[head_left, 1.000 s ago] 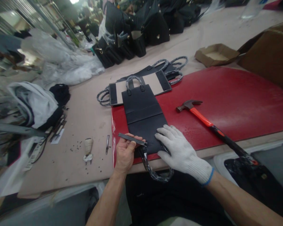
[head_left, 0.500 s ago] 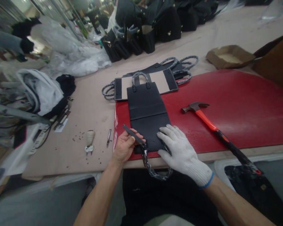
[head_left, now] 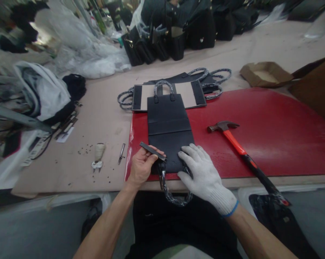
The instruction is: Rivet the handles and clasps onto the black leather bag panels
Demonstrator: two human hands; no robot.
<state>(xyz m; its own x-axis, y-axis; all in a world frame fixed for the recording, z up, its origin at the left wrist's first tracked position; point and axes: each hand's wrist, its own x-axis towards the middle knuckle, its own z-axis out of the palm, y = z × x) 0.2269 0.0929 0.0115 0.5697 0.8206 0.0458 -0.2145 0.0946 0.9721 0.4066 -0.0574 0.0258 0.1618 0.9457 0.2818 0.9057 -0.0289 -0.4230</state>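
Observation:
A black leather bag panel (head_left: 169,118) lies on the red board, with a plastic-wrapped handle at each end. My bare left hand (head_left: 142,164) grips a dark flat metal bar (head_left: 151,150), a punch-like tool, tilted down to the right. Its lower tip meets the near end of the panel by the left base of the near handle (head_left: 175,199). That handle hangs over the table's front edge. My right hand (head_left: 201,172), in a white knitted glove, lies with fingers spread on the panel's right near corner, covering the handle's right base.
A claw hammer (head_left: 234,142) with a red and black grip lies right on the red board (head_left: 281,126). An awl-like tool (head_left: 98,154) and a small metal punch (head_left: 121,154) lie left among dark bits. Behind are more panels (head_left: 194,93), a cardboard tray (head_left: 267,73) and black bags (head_left: 200,28).
The camera view has shifted slightly. My left hand still holds the metal bar at the handle base, and the gloved right hand stays flat on the panel.

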